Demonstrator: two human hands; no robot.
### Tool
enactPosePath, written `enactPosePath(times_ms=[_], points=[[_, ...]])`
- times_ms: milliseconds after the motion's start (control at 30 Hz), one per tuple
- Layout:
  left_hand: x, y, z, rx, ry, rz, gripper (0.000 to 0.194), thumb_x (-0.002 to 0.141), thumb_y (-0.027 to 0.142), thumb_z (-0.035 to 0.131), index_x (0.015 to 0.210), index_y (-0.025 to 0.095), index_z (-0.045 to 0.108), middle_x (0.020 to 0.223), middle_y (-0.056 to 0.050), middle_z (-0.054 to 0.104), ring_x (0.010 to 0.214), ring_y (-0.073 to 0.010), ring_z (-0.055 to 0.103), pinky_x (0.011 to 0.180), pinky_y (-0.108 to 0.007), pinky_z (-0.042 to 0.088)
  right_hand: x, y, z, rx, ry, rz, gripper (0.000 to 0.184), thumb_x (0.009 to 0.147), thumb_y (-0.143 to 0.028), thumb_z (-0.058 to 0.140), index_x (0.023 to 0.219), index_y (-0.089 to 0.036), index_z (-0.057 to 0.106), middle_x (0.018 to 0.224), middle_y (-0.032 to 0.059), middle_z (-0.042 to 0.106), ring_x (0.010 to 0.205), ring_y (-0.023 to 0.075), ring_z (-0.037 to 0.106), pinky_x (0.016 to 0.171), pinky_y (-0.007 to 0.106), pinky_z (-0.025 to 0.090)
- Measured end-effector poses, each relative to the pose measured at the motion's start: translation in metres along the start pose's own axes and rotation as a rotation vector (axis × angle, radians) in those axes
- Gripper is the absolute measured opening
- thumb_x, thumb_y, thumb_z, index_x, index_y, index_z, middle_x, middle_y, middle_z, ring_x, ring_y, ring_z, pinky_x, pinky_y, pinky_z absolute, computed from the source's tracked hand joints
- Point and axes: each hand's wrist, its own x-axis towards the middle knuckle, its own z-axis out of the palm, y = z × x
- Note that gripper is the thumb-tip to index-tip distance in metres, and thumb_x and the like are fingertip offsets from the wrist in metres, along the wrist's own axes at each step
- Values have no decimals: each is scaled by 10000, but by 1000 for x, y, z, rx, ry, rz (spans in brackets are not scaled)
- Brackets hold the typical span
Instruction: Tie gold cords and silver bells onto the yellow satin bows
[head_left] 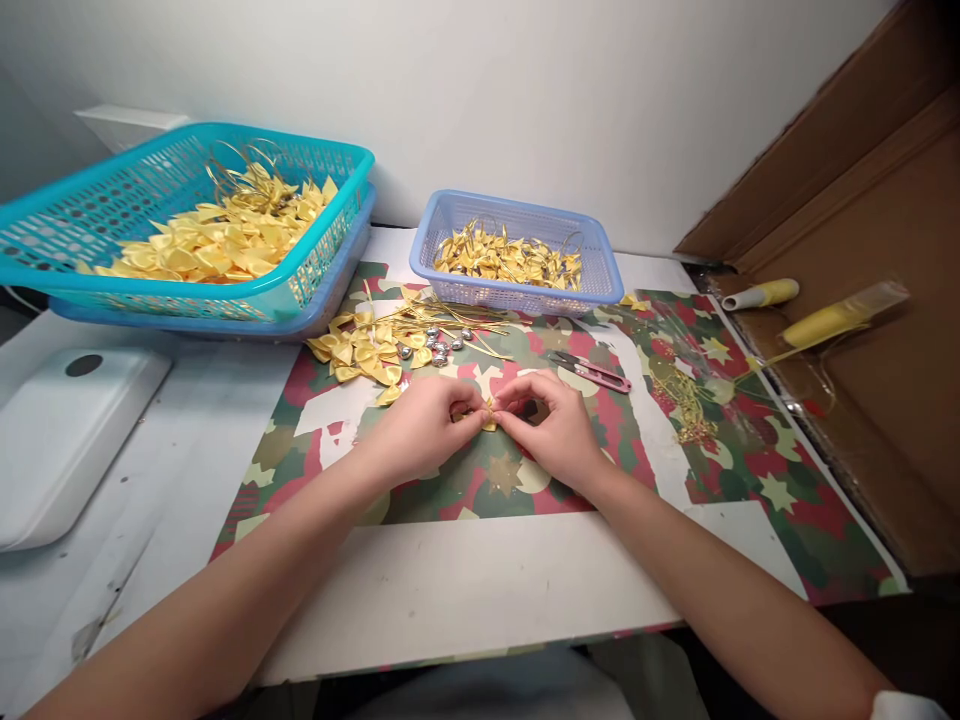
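Note:
Between my two hands, over the patterned sheet (502, 475), is a small yellow ribbon bow (490, 420), mostly covered by fingertips. My left hand (427, 425) is closed, thumb and forefinger pinching the bow's left side. My right hand (551, 420) pinches its right side the same way. Just beyond the left hand lie loose yellow bows (367, 345), several silver bells (441, 350) and a bunch of gold ties (472, 318). A pair of pink-handled thread snips (592, 372) rests past my right hand.
A turquoise basket (352, 165) full of yellow bows stands at the back left. Behind the hands is a blue basket (611, 285) with finished-looking bow pieces. A white device (82, 440) sits left. Gold thread (686, 405), yellow spools (825, 318) and cardboard (862, 220) are on the right.

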Motion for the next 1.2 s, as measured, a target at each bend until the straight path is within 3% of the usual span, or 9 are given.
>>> enactPosePath(times_ms=[400, 833, 1200], points=[[1, -7, 4, -46, 11, 23, 298, 839, 399, 523, 752, 176, 700, 689, -28, 664, 603, -145, 544, 524, -229, 344, 4, -5, 0, -62, -16, 27, 111, 732, -252, 750, 738, -231, 641, 779, 13, 678, 768, 178, 602, 768, 350, 489], [0, -6, 3, -30, 5, 22, 317, 860, 385, 497, 648, 176, 604, 571, 3, 534, 527, -123, 427, 495, -235, 265, 3, -4, -1, -43, -17, 12, 99, 738, -144, 681, 762, -233, 643, 796, 7, 679, 770, 176, 628, 776, 357, 493], [0, -6, 3, -24, 8, 4, 326, 858, 405, 499, 646, 173, 587, 565, 3, 533, 526, -124, 427, 497, -234, 275, 4, -5, 1, -69, -3, 16, 116, 730, -140, 682, 730, -233, 614, 785, -1, 670, 750, 168, 605, 764, 344, 483]])
